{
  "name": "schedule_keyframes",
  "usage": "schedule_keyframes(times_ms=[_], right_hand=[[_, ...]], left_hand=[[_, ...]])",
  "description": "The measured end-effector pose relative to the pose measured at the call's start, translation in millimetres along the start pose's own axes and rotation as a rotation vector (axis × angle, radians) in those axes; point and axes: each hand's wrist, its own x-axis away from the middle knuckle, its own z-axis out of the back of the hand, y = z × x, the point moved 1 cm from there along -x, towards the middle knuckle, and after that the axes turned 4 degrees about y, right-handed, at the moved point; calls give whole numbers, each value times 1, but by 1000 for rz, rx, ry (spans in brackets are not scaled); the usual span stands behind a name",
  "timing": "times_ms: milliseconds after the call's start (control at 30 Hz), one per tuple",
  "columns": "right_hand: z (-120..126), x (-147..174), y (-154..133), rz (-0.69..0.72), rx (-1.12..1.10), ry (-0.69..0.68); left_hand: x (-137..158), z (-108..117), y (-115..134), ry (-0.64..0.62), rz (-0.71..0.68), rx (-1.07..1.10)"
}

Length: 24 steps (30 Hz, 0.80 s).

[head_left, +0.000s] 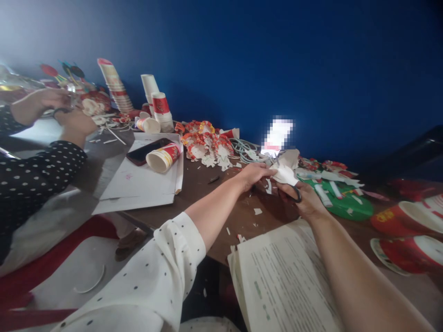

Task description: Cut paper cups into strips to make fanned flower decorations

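Observation:
My left hand (255, 176) reaches over the middle of the table, its fingers closed on the left edge of a piece of white paper (285, 174). Black-handled scissors (296, 194) are in my right hand (306, 199), whose fingers wrap round the handle. Their blades are mostly hidden by the paper, so I cannot tell if they are apart. Small white scraps (258, 211) lie on the brown tabletop below my hands. A stack of printed sheets (284, 267) lies close to me, under my right forearm.
Red-and-white cut-paper pieces (207, 143) are heaped by the blue wall. A paper cup (162, 157) and a phone (145, 151) lie on white sheets. Cup stacks (116, 87) stand behind. At right are a green disc (353, 205) and red cups (391, 219). A co-worker's hands (74, 117) hold scissors.

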Motion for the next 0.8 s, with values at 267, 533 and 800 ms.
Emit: schedule_keyframes(times_ms=[267,533,800], right_hand=[[-7,2,-10,-75,-68,15],[-8,1,-6,-35,-20,31],[-11,3,-9,-13,27,-16]], left_hand=[[-1,0,-1,-12,20,38],[-2,-1,-4,36,-2,87],[-8,1,-10,87,-57,102]])
